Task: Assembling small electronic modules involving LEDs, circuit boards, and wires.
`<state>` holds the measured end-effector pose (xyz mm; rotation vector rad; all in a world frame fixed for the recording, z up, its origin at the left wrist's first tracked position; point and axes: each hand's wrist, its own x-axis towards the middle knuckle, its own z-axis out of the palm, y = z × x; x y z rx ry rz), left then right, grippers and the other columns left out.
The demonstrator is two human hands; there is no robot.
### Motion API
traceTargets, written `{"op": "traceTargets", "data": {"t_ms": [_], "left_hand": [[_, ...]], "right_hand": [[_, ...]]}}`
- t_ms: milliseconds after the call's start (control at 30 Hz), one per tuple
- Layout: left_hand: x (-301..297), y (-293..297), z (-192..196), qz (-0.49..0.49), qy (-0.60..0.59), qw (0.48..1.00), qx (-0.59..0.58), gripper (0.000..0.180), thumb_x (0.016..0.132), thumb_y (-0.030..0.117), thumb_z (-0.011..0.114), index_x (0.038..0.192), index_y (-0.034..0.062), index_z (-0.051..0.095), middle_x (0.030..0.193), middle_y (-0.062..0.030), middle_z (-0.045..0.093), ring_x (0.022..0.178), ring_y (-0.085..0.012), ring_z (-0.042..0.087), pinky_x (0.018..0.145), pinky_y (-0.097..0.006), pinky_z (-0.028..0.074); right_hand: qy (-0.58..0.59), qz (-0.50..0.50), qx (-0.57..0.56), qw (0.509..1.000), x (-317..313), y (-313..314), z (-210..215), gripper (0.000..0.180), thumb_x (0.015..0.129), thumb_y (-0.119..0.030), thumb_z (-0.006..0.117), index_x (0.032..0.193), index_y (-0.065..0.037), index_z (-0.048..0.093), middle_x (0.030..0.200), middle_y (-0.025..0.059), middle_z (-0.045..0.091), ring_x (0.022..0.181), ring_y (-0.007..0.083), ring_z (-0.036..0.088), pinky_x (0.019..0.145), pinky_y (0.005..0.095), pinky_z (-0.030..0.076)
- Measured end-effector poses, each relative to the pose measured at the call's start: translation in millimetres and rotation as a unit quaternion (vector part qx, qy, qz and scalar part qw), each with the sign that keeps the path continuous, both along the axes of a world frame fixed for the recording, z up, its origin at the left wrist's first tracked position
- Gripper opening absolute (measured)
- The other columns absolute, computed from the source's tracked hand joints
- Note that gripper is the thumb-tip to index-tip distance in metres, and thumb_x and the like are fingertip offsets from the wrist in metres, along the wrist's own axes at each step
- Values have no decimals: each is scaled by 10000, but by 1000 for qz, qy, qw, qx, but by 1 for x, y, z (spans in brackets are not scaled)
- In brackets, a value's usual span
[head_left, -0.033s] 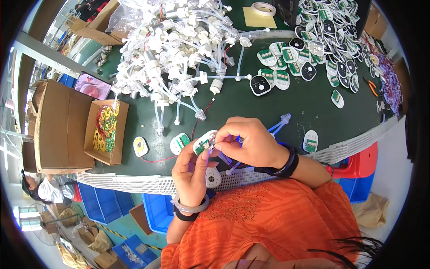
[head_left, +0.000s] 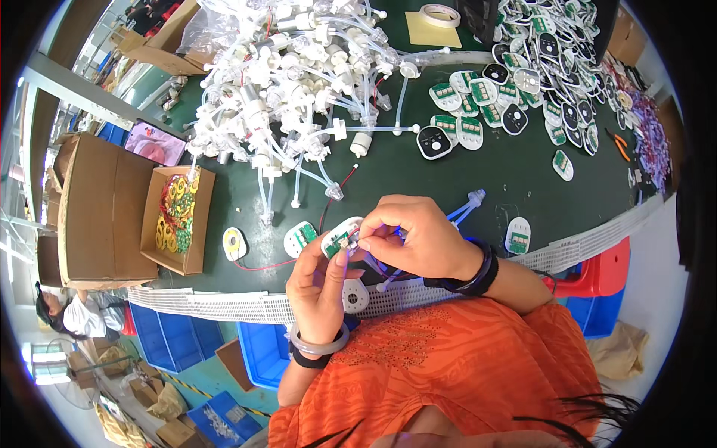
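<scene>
– Grip status, both hands?

– Left hand (head_left: 317, 290) is gripping a white oval housing (head_left: 346, 225) between thumb and fingers, green circuit board (head_left: 335, 249) facing up. Right hand (head_left: 420, 235) is pinching, thumb and index fingertips pressing together at the board's right side. What's sitting in that pinch is too small to tell.

– Where's the housing?

– Being held over the counter (head_left: 433, 175), near its front edge.

– Neighbours?

– Second board housing (head_left: 297, 240) is lying just left of it. Farther left, a yellow disc (head_left: 234, 245) is resting on a white piece, a red wire (head_left: 265, 268) running from there toward the left hand. White cover (head_left: 356, 297) is sitting just right of the left hand. Clear tubing (head_left: 469, 209) is poking out beyond the right hand.

– Back of the counter?

– Tubing assemblies (head_left: 291, 97) are piling up centre-left, more board housings (head_left: 549, 67) right. Orange pliers (head_left: 621, 147) are lying far right.
</scene>
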<state>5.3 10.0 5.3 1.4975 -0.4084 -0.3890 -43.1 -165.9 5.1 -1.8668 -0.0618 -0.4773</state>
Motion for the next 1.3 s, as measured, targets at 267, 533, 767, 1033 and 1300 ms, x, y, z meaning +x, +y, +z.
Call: {"op": "traceTargets", "data": {"t_ms": [267,533,767,1033,1300], "left_hand": [[-1,1,2,1,9,1000,-3,259,939,33,582,1191,-26,577,1083,-106,650,924,-180,682,677,-250,591],[-2,-9,3,16,9,1000,-1,244,938,26,578,1176,-22,599,1081,-95,644,902,-145,671,656,-235,590],[-1,-7,-1,22,-34,998,47,251,941,33,577,1174,-59,598,1028,-101,670,885,-162,684,609,-238,600],[-1,-6,-3,26,-17,999,27,266,931,19,583,1191,-37,601,1057,-93,642,883,-153,675,608,-237,601],[-2,-5,-1,17,50,999,-9,250,942,21,565,1184,-26,606,1095,-94,643,902,-156,672,633,-245,606]], "right_hand": [[-5,11,3,1000,0,1,0,62,803,-37,702,849,-31,662,757,46,603,601,130,560,533,265,436],[5,-3,5,1000,2,0,0,62,815,-29,694,839,-28,637,750,45,584,591,119,551,520,253,434],[30,-10,-5,999,3,2,2,95,781,-63,702,818,-29,621,737,76,587,593,186,594,535,307,465],[52,-16,-16,998,4,5,2,87,784,-70,683,835,-31,624,764,89,610,624,204,629,554,324,482],[68,-6,-5,998,2,3,6,95,783,-88,688,847,-41,635,779,92,632,659,217,651,585,316,518]]}}
